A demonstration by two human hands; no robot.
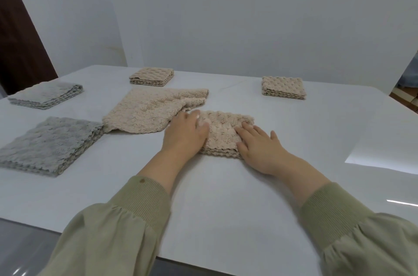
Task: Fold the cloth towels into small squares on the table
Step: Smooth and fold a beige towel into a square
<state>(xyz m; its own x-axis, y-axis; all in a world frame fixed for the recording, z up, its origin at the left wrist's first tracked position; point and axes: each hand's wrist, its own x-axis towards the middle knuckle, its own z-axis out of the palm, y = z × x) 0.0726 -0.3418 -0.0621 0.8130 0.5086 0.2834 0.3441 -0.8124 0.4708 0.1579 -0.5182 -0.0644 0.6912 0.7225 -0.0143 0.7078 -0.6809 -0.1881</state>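
**Beige towel pressed flat under both hands**

Beige, bobbled and folded small, the cloth towel [222, 133] lies mid-table on the white tabletop [226, 196]. I see my left hand [184, 133] flat on the towel's left edge, fingers spread, gripping nothing. My right hand [260, 146] lies open-palmed on its right edge. Touching the towel's far-left corner lies a larger unfolded beige towel [149, 110].
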